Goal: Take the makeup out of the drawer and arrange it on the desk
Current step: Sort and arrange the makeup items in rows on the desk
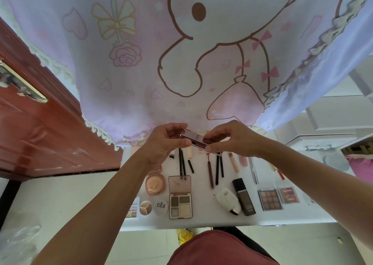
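**Two grips on one slim case above the table**

One slim case, dark and glossy with a mirror-like face, is held in the air over the far part of the table, in front of the hanging cartoon cloth. Its left end is pinched by the left grip between thumb and curled fingers. Its right end is pinched in the same way by the right grip. Neither grip is wide open, and nothing else is held.

The case is judged to be light and stiff. Its polished faces are likely to be slippery, and any mirror or pressed powder inside would be fragile. It is best taken by the short ends or along the thin edges, not by the flat faces. Whether its lid is partly lifted cannot be told.

The long axis runs across the view from left grip to right grip, with the right end sunk a little lower.

Below it, much makeup is laid out on the table: pencils, a round compact, an open quad palette, a dark bottle and a nine-pan palette. No drawer is seen.
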